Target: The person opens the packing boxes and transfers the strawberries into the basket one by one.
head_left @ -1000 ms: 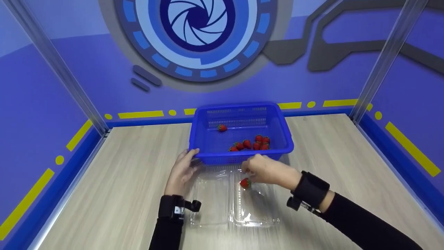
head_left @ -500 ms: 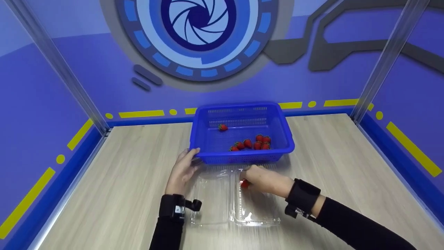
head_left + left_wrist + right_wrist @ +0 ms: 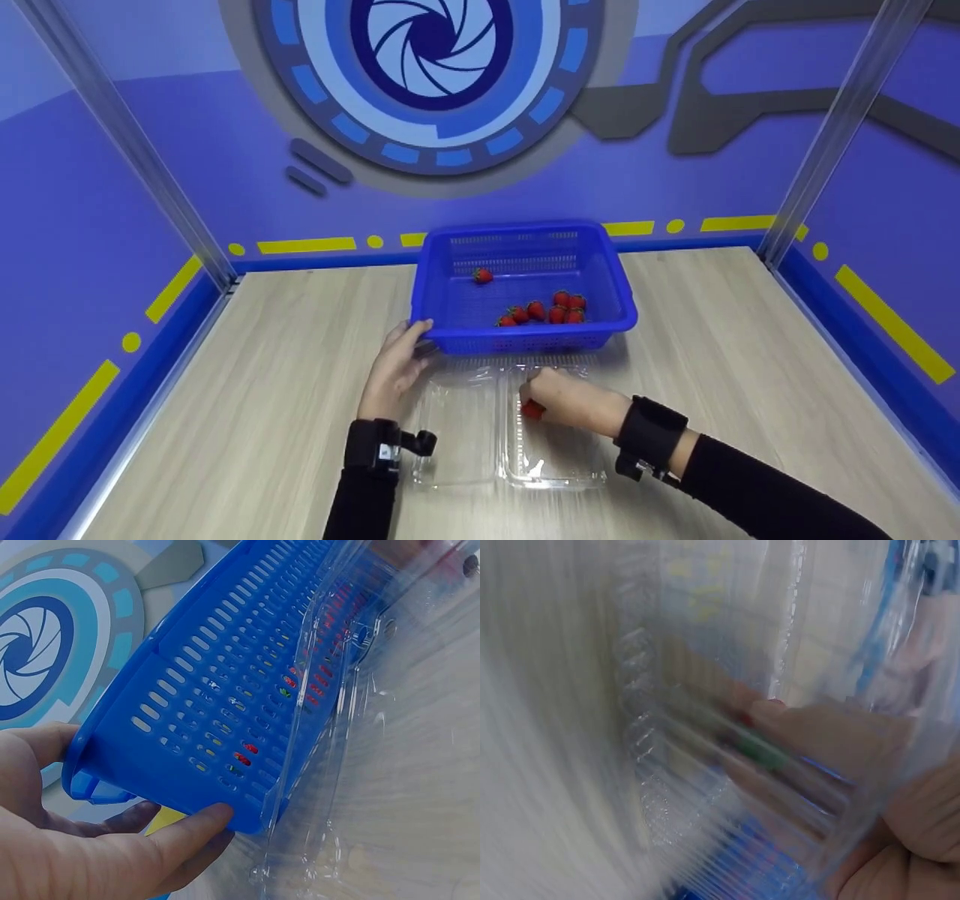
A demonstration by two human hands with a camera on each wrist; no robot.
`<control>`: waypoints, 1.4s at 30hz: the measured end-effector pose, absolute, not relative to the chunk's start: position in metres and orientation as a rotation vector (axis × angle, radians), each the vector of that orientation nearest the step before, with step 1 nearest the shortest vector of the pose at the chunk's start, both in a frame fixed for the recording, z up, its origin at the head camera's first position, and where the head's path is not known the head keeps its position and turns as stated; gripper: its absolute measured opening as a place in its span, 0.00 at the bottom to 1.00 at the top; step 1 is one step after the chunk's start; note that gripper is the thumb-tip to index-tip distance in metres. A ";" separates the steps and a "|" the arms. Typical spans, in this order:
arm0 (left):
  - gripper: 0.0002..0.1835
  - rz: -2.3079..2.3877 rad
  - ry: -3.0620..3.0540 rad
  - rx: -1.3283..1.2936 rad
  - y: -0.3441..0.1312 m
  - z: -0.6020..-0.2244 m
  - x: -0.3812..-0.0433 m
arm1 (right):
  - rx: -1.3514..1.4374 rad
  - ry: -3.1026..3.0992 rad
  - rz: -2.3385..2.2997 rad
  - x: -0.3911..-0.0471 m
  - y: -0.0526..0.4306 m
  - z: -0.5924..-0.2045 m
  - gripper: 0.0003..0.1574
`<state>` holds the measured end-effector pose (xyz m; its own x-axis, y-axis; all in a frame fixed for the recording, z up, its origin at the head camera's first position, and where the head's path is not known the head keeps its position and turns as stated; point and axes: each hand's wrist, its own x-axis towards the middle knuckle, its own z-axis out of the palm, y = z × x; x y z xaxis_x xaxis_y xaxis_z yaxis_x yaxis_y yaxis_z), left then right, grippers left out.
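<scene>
My right hand (image 3: pixel 576 403) pinches a strawberry (image 3: pixel 532 410) low inside the right half of an open, clear plastic clamshell box (image 3: pixel 551 472). In the right wrist view the see-through wall blurs the fingers, and a bit of the strawberry's green leaves (image 3: pixel 759 753) shows between them. My left hand (image 3: pixel 391 377) grips the near left corner of a blue plastic basket (image 3: pixel 442 262), thumb at the rim and the other fingers against its outer wall, as the left wrist view shows. Several strawberries (image 3: pixel 556 314) lie in the basket, mostly near its front, with one strawberry (image 3: pixel 482 275) apart at the back left.
The clamshell's other half (image 3: pixel 457 435) lies flat on the left, beside my left wrist. Both stand on a wood-grain table (image 3: pixel 300 390), the basket just behind the box. Blue printed panels (image 3: pixel 187 150) enclose the table at the back and sides.
My right hand has lowered the strawberry from above the clamshell's right half down into it, toward me. The left hand and the basket have stayed put.
</scene>
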<state>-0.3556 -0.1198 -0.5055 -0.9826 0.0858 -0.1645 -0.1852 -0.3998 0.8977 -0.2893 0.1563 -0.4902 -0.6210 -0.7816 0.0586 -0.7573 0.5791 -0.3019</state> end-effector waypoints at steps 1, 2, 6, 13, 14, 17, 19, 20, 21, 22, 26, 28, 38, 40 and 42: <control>0.27 2.501 1.614 -0.135 -0.120 -0.506 -0.356 | -1.337 2.725 -0.458 -0.289 0.156 -0.491 0.11; 0.26 2.503 1.613 -0.135 -0.120 -0.506 -0.356 | -1.342 2.727 -0.464 -0.289 0.157 -0.491 0.11; 0.27 2.499 1.626 -0.128 -0.119 -0.506 -0.356 | -1.328 2.747 -0.462 -0.289 0.157 -0.491 0.10; 0.28 2.468 1.657 -0.150 -0.119 -0.506 -0.357 | -1.359 2.744 -0.450 -0.289 0.157 -0.491 0.12; 0.27 2.468 1.659 -0.156 -0.119 -0.506 -0.358 | -1.360 2.744 -0.449 -0.289 0.157 -0.491 0.12; 0.25 2.474 1.656 -0.157 -0.119 -0.505 -0.358 | -1.357 2.748 -0.447 -0.289 0.158 -0.492 0.12; 0.25 2.478 1.656 -0.160 -0.119 -0.505 -0.359 | -1.366 2.748 -0.451 -0.289 0.159 -0.492 0.11; 0.25 2.477 1.658 -0.160 -0.119 -0.505 -0.359 | -1.372 2.747 -0.452 -0.289 0.159 -0.492 0.11; 0.26 2.476 1.658 -0.162 -0.119 -0.505 -0.359 | -1.374 2.745 -0.456 -0.289 0.160 -0.492 0.11; 0.25 2.474 1.658 -0.168 -0.119 -0.505 -0.359 | -1.378 2.746 -0.455 -0.289 0.160 -0.492 0.11; 0.24 2.468 1.667 -0.191 -0.120 -0.505 -0.359 | -1.390 2.747 -0.442 -0.288 0.160 -0.491 0.10; 0.24 2.470 1.665 -0.188 -0.120 -0.506 -0.359 | -1.378 2.746 -0.450 -0.287 0.160 -0.488 0.11; 0.27 2.467 1.654 -0.131 -0.121 -0.506 -0.358 | -1.262 2.904 -0.520 -0.281 0.156 -0.438 0.12; 0.28 2.458 1.660 -0.115 -0.121 -0.507 -0.358 | -1.273 2.947 -0.557 -0.280 0.158 -0.425 0.15; 0.28 2.461 1.657 -0.105 -0.121 -0.507 -0.357 | -1.301 2.989 -0.595 -0.279 0.161 -0.413 0.15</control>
<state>-0.3575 -0.1212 -0.5065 -0.9825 0.1040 -0.1543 -0.1821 -0.3667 0.9123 -0.2785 0.1613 -0.4132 -0.6793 -0.6723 0.2942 -0.7337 0.6301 -0.2542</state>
